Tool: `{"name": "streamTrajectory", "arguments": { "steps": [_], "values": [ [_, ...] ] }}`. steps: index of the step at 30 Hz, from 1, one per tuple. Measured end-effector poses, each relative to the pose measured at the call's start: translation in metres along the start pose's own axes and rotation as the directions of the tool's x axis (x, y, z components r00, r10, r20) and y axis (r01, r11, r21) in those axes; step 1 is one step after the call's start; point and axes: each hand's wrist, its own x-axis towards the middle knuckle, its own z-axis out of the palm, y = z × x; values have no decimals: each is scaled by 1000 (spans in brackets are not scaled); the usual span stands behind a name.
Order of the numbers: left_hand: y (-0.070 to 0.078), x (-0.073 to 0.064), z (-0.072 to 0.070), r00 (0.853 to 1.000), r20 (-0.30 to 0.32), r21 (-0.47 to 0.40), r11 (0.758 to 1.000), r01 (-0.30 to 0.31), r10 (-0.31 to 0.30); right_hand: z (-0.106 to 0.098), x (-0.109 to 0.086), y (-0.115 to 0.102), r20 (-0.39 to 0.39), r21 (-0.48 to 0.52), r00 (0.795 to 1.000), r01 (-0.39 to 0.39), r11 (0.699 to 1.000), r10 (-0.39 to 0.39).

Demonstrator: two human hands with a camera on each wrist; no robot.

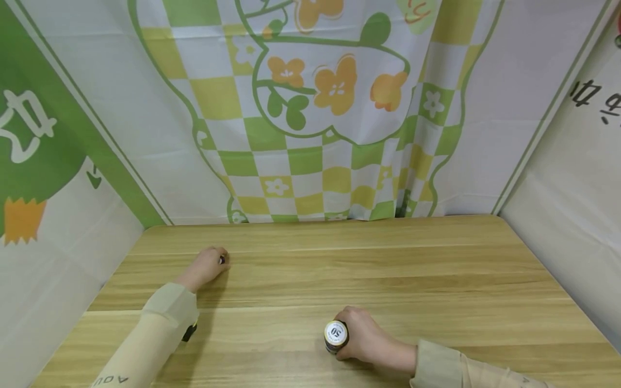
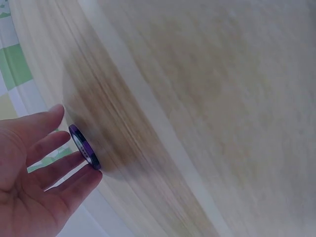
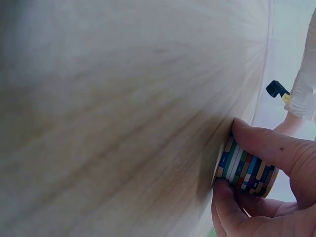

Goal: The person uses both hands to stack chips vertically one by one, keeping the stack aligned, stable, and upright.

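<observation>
My left hand (image 1: 206, 265) is at the far left of the table. A single purple-and-dark poker chip (image 2: 85, 147) lies by its fingertips, white face toward the palm. In the left wrist view the thumb stands apart from the chip, and the fingers are loosely bent beside its edge. Whether the chip lies flat on the table is hard to tell. My right hand (image 1: 366, 337), near the front middle, grips a stack of poker chips (image 3: 245, 167) between thumb and fingers. The stack's edges are multicoloured, and its white top chip (image 1: 336, 333) is marked 50.
A wooden table (image 1: 388, 269) spreads under both hands. Behind it hangs a green-and-yellow checked curtain (image 1: 310, 161), with printed cloth walls (image 1: 572, 188) on the sides. A small black-and-yellow device (image 1: 190, 331) sits by the left cuff.
</observation>
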Motion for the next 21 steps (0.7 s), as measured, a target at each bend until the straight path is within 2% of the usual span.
{"name": "streamTrajectory", "arguments": {
  "steps": [7,21],
  "values": [
    [-2,-2,0,1000,-10,19,999,-28,28,0,0,0,-7,-10,1000,0,1000,0],
    [-5,-3,2,999,-47,5,1000,-23,23,0,0,-1,7,-7,1000,-10,1000,10]
  ]
}}
